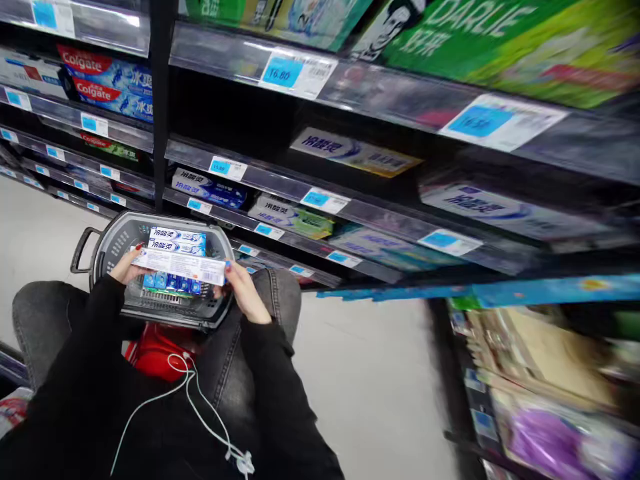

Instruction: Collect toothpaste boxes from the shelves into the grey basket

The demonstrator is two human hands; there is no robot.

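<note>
toothpaste box (179,265) above grey basket (106,250), its ends clamped between fingers of left hand (127,265) and right hand (244,288)

The white box (180,265) I grip carries print too small for me to read, and it covers part of the blue boxes (173,283) in my basket (113,230). Some fingers of my left hand (127,266) and right hand (246,290) are hidden behind it. The green DARLIE packs (450,40) are cut off by the top edge; the purple package (545,433) at lower right is blurred.
</note>
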